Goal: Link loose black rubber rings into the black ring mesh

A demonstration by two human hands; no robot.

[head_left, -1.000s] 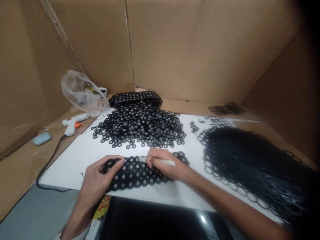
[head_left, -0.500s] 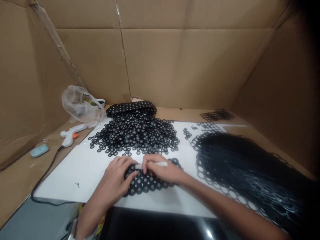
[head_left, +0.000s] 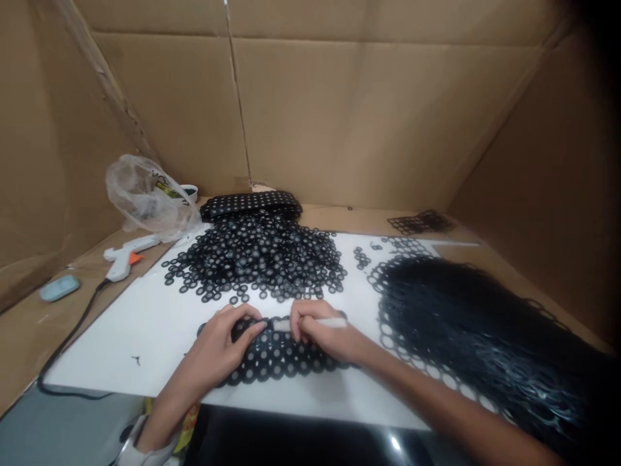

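A black sheet of joined discs with pale centres (head_left: 276,366) lies on a white board near its front edge. My left hand (head_left: 220,343) rests on the left part of this sheet, thumb and forefinger pinched together at its upper edge. My right hand (head_left: 323,333) is closed around a slim white pen-like tool (head_left: 334,321). The tool's tip points left, over the top of the sheet and close to my left fingertips. What exactly the tip touches is too blurred to tell. Just beyond both hands spreads a heap of loose black discs (head_left: 262,252).
Black ring netting (head_left: 460,317) is piled on the right. Behind the heap sits a rolled black dotted piece (head_left: 250,206). At the left are a glue gun (head_left: 121,259) with its cord, a light blue case (head_left: 59,288) and a plastic bag (head_left: 145,194). Cardboard walls (head_left: 388,116) enclose the table.
My right hand and the white tool have moved slightly right across the sheet. My left thumb and forefinger have come closer together. The view has shifted a little.
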